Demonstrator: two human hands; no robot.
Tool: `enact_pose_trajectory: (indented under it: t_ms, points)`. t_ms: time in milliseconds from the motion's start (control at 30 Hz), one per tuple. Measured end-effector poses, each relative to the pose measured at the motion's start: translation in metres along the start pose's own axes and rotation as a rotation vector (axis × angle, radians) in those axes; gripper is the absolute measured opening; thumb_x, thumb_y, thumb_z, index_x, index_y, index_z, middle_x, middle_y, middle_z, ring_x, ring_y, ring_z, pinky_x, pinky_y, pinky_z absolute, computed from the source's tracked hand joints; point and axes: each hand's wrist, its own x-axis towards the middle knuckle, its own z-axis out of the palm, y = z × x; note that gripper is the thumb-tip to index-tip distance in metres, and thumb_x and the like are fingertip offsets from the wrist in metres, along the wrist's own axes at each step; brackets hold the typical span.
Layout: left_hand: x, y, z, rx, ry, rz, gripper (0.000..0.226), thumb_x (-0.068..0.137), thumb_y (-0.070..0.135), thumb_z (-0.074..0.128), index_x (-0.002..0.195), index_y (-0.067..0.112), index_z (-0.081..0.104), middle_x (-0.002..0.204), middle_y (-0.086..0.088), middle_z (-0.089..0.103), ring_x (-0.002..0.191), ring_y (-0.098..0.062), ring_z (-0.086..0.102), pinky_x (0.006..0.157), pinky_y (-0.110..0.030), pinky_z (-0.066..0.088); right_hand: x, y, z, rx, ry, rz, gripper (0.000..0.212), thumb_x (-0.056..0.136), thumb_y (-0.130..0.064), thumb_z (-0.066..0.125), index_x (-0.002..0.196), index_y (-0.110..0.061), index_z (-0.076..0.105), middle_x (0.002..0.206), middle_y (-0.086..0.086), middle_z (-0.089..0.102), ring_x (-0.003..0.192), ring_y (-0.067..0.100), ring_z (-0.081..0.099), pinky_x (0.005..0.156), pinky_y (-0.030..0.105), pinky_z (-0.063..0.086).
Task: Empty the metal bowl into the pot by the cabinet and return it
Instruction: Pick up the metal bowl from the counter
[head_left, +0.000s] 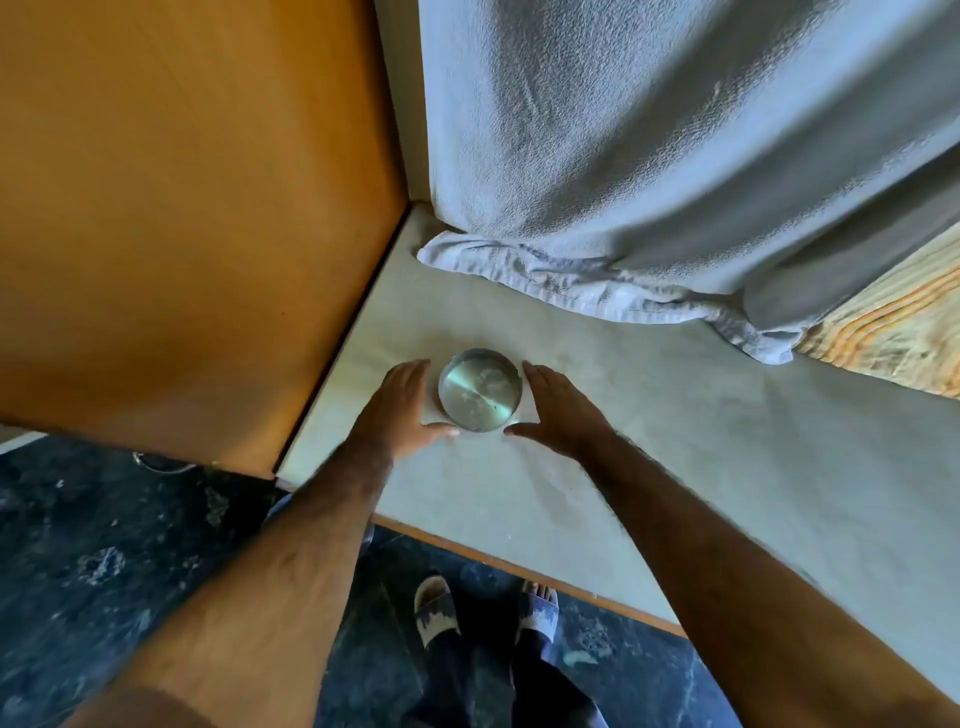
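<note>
A person looks down at a round metal bowl (479, 389) sitting on a pale desk (649, 467), near its left edge beside an orange-brown cabinet panel (182, 208). The left hand (400, 410) and the right hand (558, 410) flank the bowl, fingers spread and open — each grip apart, closed on nothing, and whether either palm touches the rim is hard to tell. The bowl shows a shiny bottom with faint pale smears; it may be nearly empty. To lift it well, both hands should close evenly on opposite sides of the wall and keep it level. A crumpled grey-white cloth (597, 280) hangs down and pools on the desk behind the bowl, well apart from it. Below — a dark speckled floor (104, 571) and two feet in sandals (436, 605). No pot is in view.
</note>
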Motion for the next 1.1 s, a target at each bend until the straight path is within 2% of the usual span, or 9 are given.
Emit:
enact_pose_trajectory:
  t_ms: [133, 300, 533, 633, 733, 867, 967, 1033, 1100]
  points:
    - [0.011, 0.009, -0.004, -0.029, -0.064, 0.000, 0.111, 0.058, 0.040, 0.094, 0.149, 0.014, 0.034, 0.148, -0.011, 0.047, 0.140, -0.028, 0.041, 0.109, -0.040, 0.042, 0.008, -0.008, -0.005, 0.116, -0.010, -0.003, 0.107, 0.076, -0.040, 0.082, 0.156, -0.007, 0.019, 0.159, 0.010, 0.033, 0.146, 0.026, 0.030, 0.116, 0.034, 0.027]
    - [0.025, 0.003, 0.007, -0.053, -0.071, -0.007, 0.106, 0.046, 0.047, 0.092, 0.138, 0.032, 0.041, 0.130, 0.001, 0.062, 0.123, -0.020, 0.056, 0.097, -0.041, 0.056, 0.013, -0.010, 0.002, 0.215, 0.036, 0.016, 0.107, 0.070, -0.028, 0.089, 0.154, -0.007, 0.026, 0.157, 0.011, 0.039, 0.144, 0.027, 0.035, 0.115, 0.033, 0.028]
    - [0.031, 0.003, 0.008, -0.049, -0.084, 0.037, 0.105, 0.049, 0.041, 0.095, 0.140, 0.025, 0.044, 0.135, -0.001, 0.064, 0.121, -0.023, 0.061, 0.099, -0.039, 0.055, 0.018, -0.013, 0.007, 0.323, 0.131, 0.048, 0.092, 0.054, -0.022, 0.094, 0.135, -0.016, 0.052, 0.132, 0.005, 0.063, 0.119, 0.025, 0.057, 0.099, 0.034, 0.046]
    - [0.030, 0.002, 0.002, -0.135, -0.076, 0.029, 0.106, 0.053, 0.031, 0.096, 0.143, 0.021, 0.042, 0.140, -0.004, 0.061, 0.125, -0.024, 0.059, 0.103, -0.040, 0.053, 0.015, -0.016, 0.005, 0.407, 0.170, 0.042, 0.091, 0.052, -0.019, 0.095, 0.133, -0.016, 0.054, 0.127, 0.005, 0.065, 0.113, 0.024, 0.061, 0.098, 0.041, 0.052]
    - [0.025, 0.004, -0.009, -0.264, -0.057, 0.042, 0.099, 0.059, 0.019, 0.095, 0.142, 0.023, 0.042, 0.138, -0.004, 0.061, 0.121, -0.023, 0.061, 0.098, -0.039, 0.055, 0.008, -0.022, -0.001, 0.511, 0.214, 0.033, 0.092, 0.054, -0.013, 0.095, 0.136, -0.015, 0.052, 0.127, 0.007, 0.064, 0.110, 0.022, 0.064, 0.095, 0.032, 0.055]
    - [0.013, 0.010, -0.021, -0.381, -0.030, 0.049, 0.102, 0.064, 0.006, 0.091, 0.148, 0.022, 0.037, 0.142, -0.002, 0.054, 0.119, -0.018, 0.057, 0.085, -0.022, 0.053, -0.006, -0.033, -0.008, 0.545, 0.247, 0.039, 0.099, 0.059, -0.007, 0.093, 0.145, -0.012, 0.044, 0.132, 0.009, 0.064, 0.114, 0.022, 0.065, 0.096, 0.025, 0.051]
    - [0.003, 0.011, -0.027, -0.416, -0.034, 0.053, 0.103, 0.063, 0.006, 0.092, 0.149, 0.021, 0.037, 0.142, -0.002, 0.053, 0.123, -0.022, 0.058, 0.088, -0.027, 0.057, -0.014, -0.044, -0.010, 0.472, 0.268, 0.029, 0.101, 0.063, -0.003, 0.091, 0.149, -0.008, 0.039, 0.137, 0.010, 0.062, 0.118, 0.022, 0.064, 0.093, 0.016, 0.045]
    - [-0.007, 0.012, -0.030, -0.421, -0.036, 0.059, 0.103, 0.063, 0.008, 0.092, 0.149, 0.021, 0.037, 0.142, -0.004, 0.054, 0.121, -0.022, 0.058, 0.087, -0.026, 0.056, -0.023, -0.051, -0.008, 0.436, 0.298, 0.030, 0.098, 0.067, 0.002, 0.086, 0.151, -0.010, 0.037, 0.140, 0.009, 0.060, 0.118, 0.024, 0.065, 0.096, 0.020, 0.048]
    - [-0.016, 0.011, -0.032, -0.430, -0.037, 0.053, 0.104, 0.063, 0.009, 0.093, 0.149, 0.020, 0.035, 0.143, -0.005, 0.053, 0.121, -0.022, 0.059, 0.090, -0.030, 0.058, -0.030, -0.057, -0.005, 0.417, 0.323, 0.043, 0.094, 0.072, 0.004, 0.082, 0.152, -0.015, 0.036, 0.141, 0.007, 0.060, 0.116, 0.024, 0.066, 0.099, 0.032, 0.053]
